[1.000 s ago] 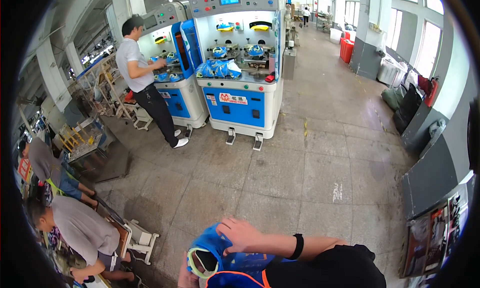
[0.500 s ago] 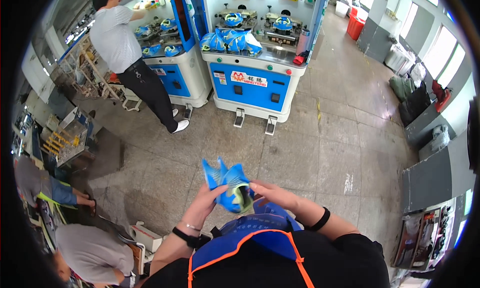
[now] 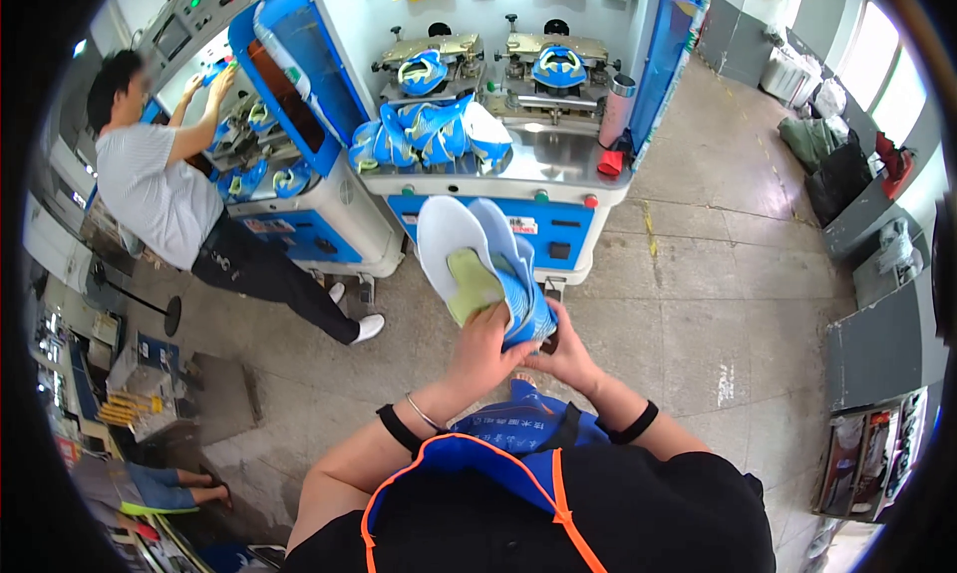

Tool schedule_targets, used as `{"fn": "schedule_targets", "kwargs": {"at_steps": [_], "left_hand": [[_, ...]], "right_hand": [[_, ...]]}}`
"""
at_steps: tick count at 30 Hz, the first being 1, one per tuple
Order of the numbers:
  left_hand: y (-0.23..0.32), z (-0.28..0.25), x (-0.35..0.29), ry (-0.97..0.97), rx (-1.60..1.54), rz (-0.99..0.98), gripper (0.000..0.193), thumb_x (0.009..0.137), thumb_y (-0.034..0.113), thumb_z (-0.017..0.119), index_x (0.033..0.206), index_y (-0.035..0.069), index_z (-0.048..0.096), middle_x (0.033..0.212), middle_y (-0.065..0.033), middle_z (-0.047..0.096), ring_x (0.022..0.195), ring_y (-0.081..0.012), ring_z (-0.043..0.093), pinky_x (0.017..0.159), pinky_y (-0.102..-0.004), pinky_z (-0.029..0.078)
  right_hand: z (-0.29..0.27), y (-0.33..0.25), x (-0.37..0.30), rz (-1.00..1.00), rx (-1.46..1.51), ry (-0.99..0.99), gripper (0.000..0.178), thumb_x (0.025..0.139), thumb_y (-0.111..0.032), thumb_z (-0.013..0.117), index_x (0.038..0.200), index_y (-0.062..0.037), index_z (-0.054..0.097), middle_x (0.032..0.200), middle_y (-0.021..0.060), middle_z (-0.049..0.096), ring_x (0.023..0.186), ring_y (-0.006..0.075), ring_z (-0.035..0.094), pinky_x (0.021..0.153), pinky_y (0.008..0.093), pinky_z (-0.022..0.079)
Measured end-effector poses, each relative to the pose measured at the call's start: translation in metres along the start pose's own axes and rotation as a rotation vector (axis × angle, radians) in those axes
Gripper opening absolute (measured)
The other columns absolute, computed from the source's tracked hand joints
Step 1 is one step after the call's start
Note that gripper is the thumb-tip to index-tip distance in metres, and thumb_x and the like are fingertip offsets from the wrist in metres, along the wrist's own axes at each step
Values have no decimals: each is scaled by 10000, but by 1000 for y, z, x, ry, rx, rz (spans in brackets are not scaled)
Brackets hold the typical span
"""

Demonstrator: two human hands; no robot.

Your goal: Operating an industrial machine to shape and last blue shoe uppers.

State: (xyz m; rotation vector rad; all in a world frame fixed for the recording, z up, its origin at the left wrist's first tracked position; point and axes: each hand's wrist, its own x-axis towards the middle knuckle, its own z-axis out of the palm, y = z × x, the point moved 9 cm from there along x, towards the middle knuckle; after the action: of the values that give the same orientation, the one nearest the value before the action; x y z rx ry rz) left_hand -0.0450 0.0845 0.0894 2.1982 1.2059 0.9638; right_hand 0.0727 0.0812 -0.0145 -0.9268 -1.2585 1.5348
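A blue shoe upper (image 3: 520,309) with a pale grey-white and yellow-green lining stands upright between my hands in front of my body; its layered flaps point up and away. My left hand (image 3: 486,348) grips it from the left and below, with the fingers tucked inside against the lining. My right hand (image 3: 566,354) closes on its lower right edge, fingertips partly hidden behind the material. Beyond it, a pile of blue shoe uppers (image 3: 431,135) lies on the left of the machine's steel worktop (image 3: 553,154). Two more uppers sit on the machine's moulds, the right one (image 3: 558,67) facing me.
The blue and white machine (image 3: 439,209) stands ahead, with a pink tumbler (image 3: 617,112) and a red object (image 3: 609,162) on its right corner. A person (image 3: 159,174) works at another machine on the left. A rack (image 3: 872,458) stands at the lower right.
I have come nearer the machine. The upper in my hands has been raised and turned, and now shows its pale lining. The left person's arms are higher.
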Motion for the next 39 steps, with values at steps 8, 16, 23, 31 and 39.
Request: {"fn": "schedule_targets", "kwargs": {"at_steps": [8,16,23,31,39], "left_hand": [[-60,-66,250,204,483,328,329,775,166,653,1083,72,589,1009,-107,578,1028,-294,567,970,-536,356],[-230,-55,451,201,636,298,360,775,219,686,1100,123,566,945,-60,623,934,-262,623,919,-488,363],[-379,13,521,-481,473,203,370,783,369,717,1028,108,624,792,-98,689,726,-250,681,778,-439,479],[-362,-21,534,-286,321,455,694,628,327,821,1201,37,557,1283,-201,523,1280,-363,449,1082,-589,277],[-412,-25,540,-431,524,436,949,605,430,830,1442,299,405,1554,-97,268,1447,-317,224,1035,-727,208]], "right_hand": [[-74,-107,291,-372,-343,157,910,682,-20,824,1434,-83,315,1349,114,428,1213,245,511,945,364,501],[-121,-121,497,-341,-545,318,947,733,45,682,1528,-106,191,1468,151,395,1359,281,391,1082,421,378],[-151,-56,595,-17,-325,451,711,893,-192,528,1525,-65,228,1514,191,345,1392,282,363,1126,361,297],[-217,-13,665,499,-421,483,494,864,-122,502,1357,-115,477,1202,128,619,1021,243,644,671,375,580],[-234,45,709,632,-234,218,487,831,-71,489,1316,-100,515,1063,75,643,898,166,636,653,303,542]]}}
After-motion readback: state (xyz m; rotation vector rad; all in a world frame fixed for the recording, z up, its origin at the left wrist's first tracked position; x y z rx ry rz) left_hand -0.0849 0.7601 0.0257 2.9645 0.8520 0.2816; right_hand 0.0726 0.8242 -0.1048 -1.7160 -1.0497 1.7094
